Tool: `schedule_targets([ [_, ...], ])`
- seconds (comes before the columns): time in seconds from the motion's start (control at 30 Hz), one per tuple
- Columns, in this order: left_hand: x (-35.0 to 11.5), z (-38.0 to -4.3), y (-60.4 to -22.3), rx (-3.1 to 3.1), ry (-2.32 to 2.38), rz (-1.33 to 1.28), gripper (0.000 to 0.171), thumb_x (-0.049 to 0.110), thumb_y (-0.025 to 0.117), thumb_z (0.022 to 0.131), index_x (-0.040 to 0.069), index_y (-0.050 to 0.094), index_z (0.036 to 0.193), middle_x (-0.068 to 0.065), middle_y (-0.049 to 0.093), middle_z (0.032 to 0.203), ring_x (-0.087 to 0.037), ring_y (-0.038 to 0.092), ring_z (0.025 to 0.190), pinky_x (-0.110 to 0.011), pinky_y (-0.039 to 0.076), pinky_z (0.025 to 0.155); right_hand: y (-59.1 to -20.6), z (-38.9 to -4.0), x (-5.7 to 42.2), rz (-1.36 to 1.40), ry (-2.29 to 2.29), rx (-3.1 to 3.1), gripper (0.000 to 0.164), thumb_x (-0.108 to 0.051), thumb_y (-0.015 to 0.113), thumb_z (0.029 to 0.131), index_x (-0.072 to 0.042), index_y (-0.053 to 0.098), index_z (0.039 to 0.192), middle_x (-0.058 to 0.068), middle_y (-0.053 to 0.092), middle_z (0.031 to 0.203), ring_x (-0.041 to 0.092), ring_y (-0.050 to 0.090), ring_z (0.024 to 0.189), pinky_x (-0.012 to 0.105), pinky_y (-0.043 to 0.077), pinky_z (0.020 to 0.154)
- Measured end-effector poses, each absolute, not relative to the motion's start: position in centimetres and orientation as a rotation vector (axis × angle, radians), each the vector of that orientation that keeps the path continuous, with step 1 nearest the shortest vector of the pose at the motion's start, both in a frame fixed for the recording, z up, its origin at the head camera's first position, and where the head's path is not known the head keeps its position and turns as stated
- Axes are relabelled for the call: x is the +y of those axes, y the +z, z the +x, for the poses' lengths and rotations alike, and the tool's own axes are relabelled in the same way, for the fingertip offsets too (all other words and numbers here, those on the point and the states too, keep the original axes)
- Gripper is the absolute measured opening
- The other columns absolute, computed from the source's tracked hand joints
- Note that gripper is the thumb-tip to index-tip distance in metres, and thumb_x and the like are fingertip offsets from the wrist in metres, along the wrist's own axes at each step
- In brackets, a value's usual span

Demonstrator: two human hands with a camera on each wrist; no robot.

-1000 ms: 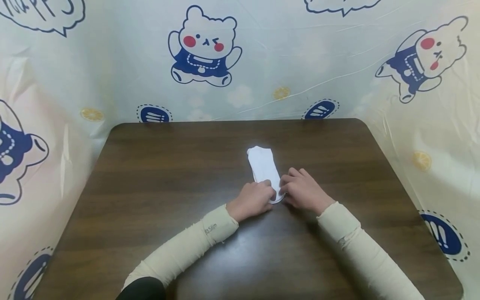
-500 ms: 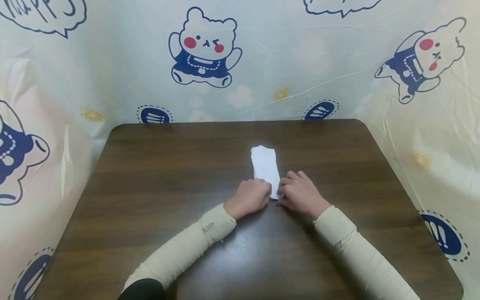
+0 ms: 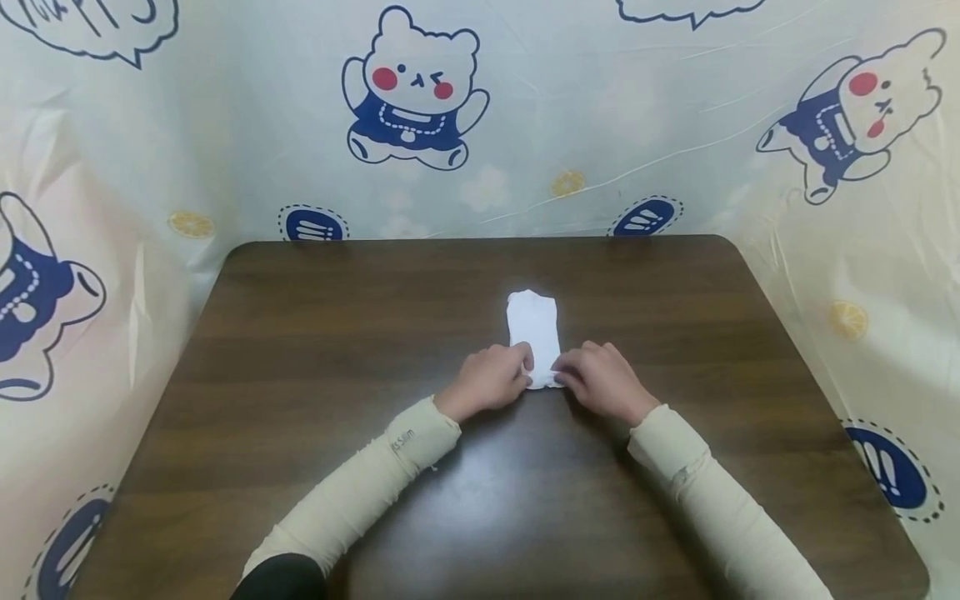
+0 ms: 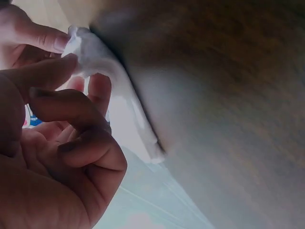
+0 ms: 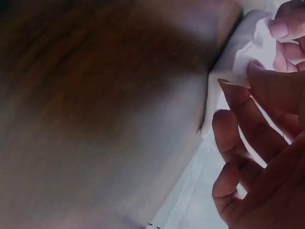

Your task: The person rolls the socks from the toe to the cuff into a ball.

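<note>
One white cloth lies on the dark bench, between the left hand and the right hand. In each hand, fingers and thumb pinch the rumpled near edge, at its left and right sides respectively; the far end extends beyond both hands, uncovered.

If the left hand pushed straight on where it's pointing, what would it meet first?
The white cloth, whose near end the left hand pinches. Beyond it, the right hand looks close to that line, but depth is unclear.
</note>
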State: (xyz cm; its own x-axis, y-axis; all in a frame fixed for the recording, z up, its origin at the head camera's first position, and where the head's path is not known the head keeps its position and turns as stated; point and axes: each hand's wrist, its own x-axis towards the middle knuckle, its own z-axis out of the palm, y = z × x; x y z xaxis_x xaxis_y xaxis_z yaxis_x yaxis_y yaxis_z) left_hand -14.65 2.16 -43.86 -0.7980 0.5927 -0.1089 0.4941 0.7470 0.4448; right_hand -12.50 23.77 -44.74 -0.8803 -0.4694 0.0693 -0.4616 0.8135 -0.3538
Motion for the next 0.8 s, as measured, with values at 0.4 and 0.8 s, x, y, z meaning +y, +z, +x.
schedule_targets([
  [0.4, 2.2, -15.3, -44.2, 2.702, 0.599, 0.702, 0.006, 0.020, 0.065, 0.095, 0.019, 0.059, 0.097, 0.003, 0.059, 0.079, -0.018, 0.058, 0.073, -0.039, 0.046, 0.061, -44.5, -14.0, 22.5, -0.615, -0.564, 2.892, 0.009, -0.015, 0.067, 0.096, -0.011, 0.075, 0.097, -0.004, 0.063, 0.075, 0.016, 0.057, 0.068, 0.039, 0.049, 0.070],
  [0.8, 2.5, -15.5, -44.5, 2.798, 0.515, 0.836, 0.009, 0.012, 0.065, 0.091, 0.020, 0.069, 0.090, 0.003, 0.058, 0.085, -0.017, 0.057, 0.077, -0.038, 0.048, 0.056, -44.5, -14.2, 21.6, -0.600, -0.273, 3.003, 0.012, -0.021, 0.071, 0.093, -0.013, 0.064, 0.087, -0.002, 0.055, 0.067, 0.022, 0.054, 0.066, 0.042, 0.044, 0.064],
])
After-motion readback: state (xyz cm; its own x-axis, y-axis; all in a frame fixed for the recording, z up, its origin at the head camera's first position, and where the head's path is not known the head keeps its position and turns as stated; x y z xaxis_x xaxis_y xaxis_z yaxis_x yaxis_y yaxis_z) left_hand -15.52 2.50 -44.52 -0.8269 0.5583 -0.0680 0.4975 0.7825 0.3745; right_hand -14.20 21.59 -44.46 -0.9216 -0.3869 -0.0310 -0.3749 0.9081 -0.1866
